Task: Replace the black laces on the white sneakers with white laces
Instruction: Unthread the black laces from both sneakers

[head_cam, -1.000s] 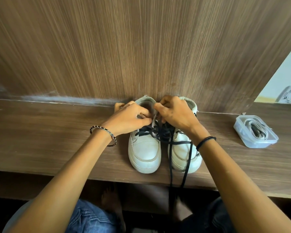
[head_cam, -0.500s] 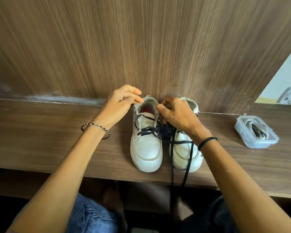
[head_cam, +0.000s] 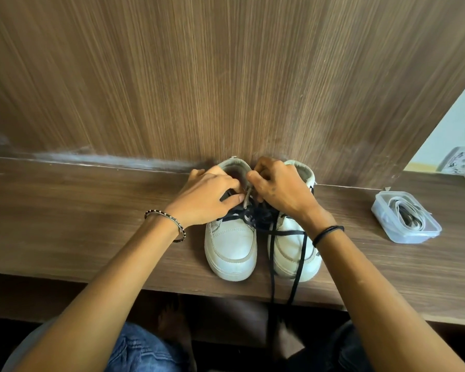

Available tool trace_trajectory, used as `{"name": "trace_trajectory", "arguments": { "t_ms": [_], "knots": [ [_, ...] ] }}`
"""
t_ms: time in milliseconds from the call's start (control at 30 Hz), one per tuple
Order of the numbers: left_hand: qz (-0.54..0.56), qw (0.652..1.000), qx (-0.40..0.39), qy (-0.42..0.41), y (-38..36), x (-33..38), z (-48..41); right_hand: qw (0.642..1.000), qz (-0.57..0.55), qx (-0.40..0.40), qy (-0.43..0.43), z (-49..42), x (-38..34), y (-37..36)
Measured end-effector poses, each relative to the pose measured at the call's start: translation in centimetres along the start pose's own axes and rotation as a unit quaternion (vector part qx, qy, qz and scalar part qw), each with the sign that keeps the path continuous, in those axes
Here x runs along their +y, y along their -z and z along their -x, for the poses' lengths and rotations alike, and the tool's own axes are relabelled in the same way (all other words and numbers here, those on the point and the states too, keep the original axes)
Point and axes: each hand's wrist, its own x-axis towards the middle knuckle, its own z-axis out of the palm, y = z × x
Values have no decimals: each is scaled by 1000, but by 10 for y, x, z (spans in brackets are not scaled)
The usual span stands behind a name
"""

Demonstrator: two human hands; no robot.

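1. My left hand [head_cam: 210, 200] is curled, thumb and forefinger pinching the black laces [head_cam: 273, 237] at the top eyelets of the left sneaker [head_cam: 231, 248]. The other fingers rest on its collar.
2. My right hand [head_cam: 282, 191] is curled tight, fingertips pinching the pale edge strip of the left sneaker's lace opening. The palm covers the top of the right sneaker [head_cam: 293, 253]. Can't tell if it also holds lace.
3. The hands are just beside each other, thumbs almost touching.
4. The sneakers stand side by side, touching, toes at 6 o'clock, heels against the wood panel [head_cam: 226, 76] at 12 o'clock.
5. The black laces are still threaded and tangled between the two tongues. Two loose ends cross the right sneaker and hang over the front edge of the shelf [head_cam: 78, 224].
6. The toes sit near that front edge.
7. A clear plastic tub [head_cam: 424, 234] holding the white laces [head_cam: 403, 216] sits at 3 o'clock, well apart from the sneakers, lid off.
8. There is open shelf at 9 o'clock, and a smaller gap at 3 o'clock between the right sneaker and the tub.
9. I have a beaded bracelet [head_cam: 167, 224] on my left wrist and a black band [head_cam: 328, 232] on my right.
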Motion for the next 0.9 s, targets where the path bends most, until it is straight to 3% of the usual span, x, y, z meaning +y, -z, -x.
{"name": "trace_trajectory", "arguments": {
  "t_ms": [133, 200, 267, 333, 367, 400, 433, 467, 500, 633, 700, 767, 900],
  "knots": [
    [9, 1000, 4, -3, 3, 5, 0, 1000, 11, -8, 13, -1, 1, 1],
    [92, 995, 8, 35, 7, 5, 1, 1000, 14, -9, 17, -1, 1, 4],
    [245, 966, 21, 78, 9, 2, 1, 1000, 12, -16, 21, 0, 2, 5],
    [446, 883, 92, 113, 13, 0, 0, 1000, 6, -23, 20, 1, 2, 6],
    [562, 803, 146, 134, 16, -1, 0, 1000, 1, -25, 18, 1, 3, 6],
    [669, 702, 198, 144, 22, -3, -1, 1000, -3, -25, 16, 2, 3, 7],
    [730, 624, 243, 133, 28, -10, -1, 1000, -8, -22, 14, 2, 4, 9],
    [748, 594, 274, 117, 35, -17, 1, 1000, -13, -21, 11, 2, 6, 10],
    [735, 609, 280, 101, 42, -23, 3, 1000, -16, -20, 9, 3, 6, 11],
    [520, 829, 185, 91, 46, -15, 13, 999, -15, -29, 7, 3, 5, 9],
    [399, 907, 117, 66, 36, -2, 13, 999, -6, -29, 13, 2, 3, 7],
    [308, 949, 60, 36, 26, 8, 10, 1000, 3, -23, 19, 1, 1, 5],
    [102, 995, 23, 4, 12, 10, 7, 999, 7, -21, 26, 0, 3, 6]
  ]
}}
